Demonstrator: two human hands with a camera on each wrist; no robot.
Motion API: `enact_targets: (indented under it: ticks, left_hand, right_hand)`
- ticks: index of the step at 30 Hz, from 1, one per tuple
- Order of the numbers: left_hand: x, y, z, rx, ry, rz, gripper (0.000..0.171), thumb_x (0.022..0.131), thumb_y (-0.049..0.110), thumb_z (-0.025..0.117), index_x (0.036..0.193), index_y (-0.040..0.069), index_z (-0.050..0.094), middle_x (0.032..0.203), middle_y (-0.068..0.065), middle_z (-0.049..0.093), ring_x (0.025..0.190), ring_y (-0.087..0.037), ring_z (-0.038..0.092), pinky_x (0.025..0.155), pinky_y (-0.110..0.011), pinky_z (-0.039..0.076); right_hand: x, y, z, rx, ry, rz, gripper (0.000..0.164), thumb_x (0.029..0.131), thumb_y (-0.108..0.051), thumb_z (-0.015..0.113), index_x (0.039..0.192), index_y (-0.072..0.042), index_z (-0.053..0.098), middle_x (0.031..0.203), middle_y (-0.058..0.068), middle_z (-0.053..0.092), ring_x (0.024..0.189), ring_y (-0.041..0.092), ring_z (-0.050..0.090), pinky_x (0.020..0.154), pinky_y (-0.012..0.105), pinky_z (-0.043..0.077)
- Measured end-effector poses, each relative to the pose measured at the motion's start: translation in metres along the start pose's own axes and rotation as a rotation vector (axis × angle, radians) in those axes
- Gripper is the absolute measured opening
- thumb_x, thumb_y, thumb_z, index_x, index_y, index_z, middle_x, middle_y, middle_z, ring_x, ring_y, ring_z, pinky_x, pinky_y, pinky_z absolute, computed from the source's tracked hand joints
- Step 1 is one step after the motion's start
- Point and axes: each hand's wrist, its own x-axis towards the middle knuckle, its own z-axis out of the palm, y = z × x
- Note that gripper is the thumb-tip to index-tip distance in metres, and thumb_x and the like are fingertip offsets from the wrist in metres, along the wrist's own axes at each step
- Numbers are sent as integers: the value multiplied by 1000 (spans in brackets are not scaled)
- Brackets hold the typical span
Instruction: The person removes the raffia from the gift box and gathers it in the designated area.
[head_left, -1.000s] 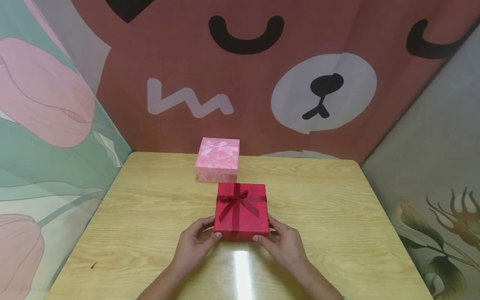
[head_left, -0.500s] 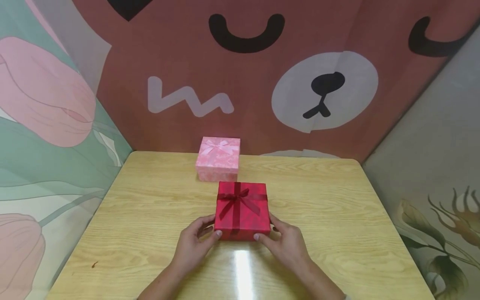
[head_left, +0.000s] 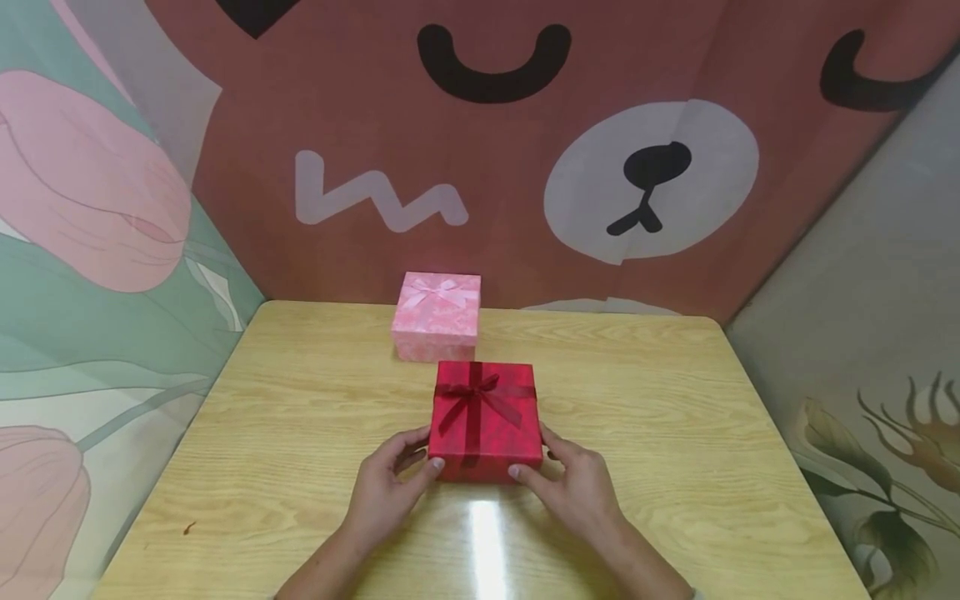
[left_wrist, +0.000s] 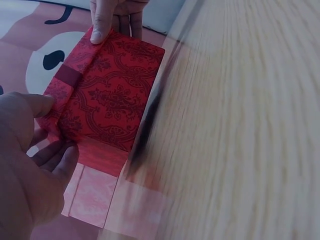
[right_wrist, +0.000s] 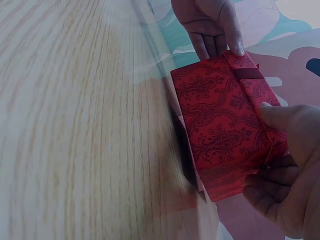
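Observation:
A red gift box [head_left: 486, 421], with a dark red ribbon and bow on its lid, is between my two hands near the middle of the table. My left hand [head_left: 390, 482] grips its near left corner, thumb on the front face by the lid's rim and fingers along the side. The near right corner is held likewise by my right hand [head_left: 577, 487]. Both wrist views show the patterned front face and the lid's seam. Whether the base rests fully on the table I cannot tell. Behind it stands a pink gift box [head_left: 437, 321] with a pale bow.
The wooden table [head_left: 660, 417] carries a bright light reflection near the front and a small dark mark [head_left: 189, 528] at the left. A bear-print curtain [head_left: 360, 108] hangs behind, with flowered cloths at both sides.
Both thumbs and the red gift box's lid have risen very slightly, so a little more of the front face shows. The grip stays the same, and the pink box has not moved.

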Motion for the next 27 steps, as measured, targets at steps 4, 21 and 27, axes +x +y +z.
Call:
enact_targets:
  ticks: [4,21,27]
  left_hand:
    - [0,0,0,-30,-7,10,36,93,9,79,127,11,69,132,-5,69,120,-26,68,98,-37,59]
    - [0,-2,1,-73,-7,32,42,92,4,79,131,13,67,134,-8,66,119,-34,68,93,-39,61]
    - [2,3,-1,24,10,72,41,94,12,78,133,15,67,132,-2,69,121,-23,67,102,-42,57]
  right_hand:
    - [0,-1,0,19,13,-16,74,80,-45,90,144,-17,63,122,2,74,99,21,75,82,40,64]
    - [1,2,4,221,6,-83,75,84,-29,89,149,-9,56,115,1,77,96,13,75,77,32,65]
    - [4,-1,0,95,55,-133,75,83,-34,90,148,-16,59,118,-4,76,100,13,74,80,38,65]
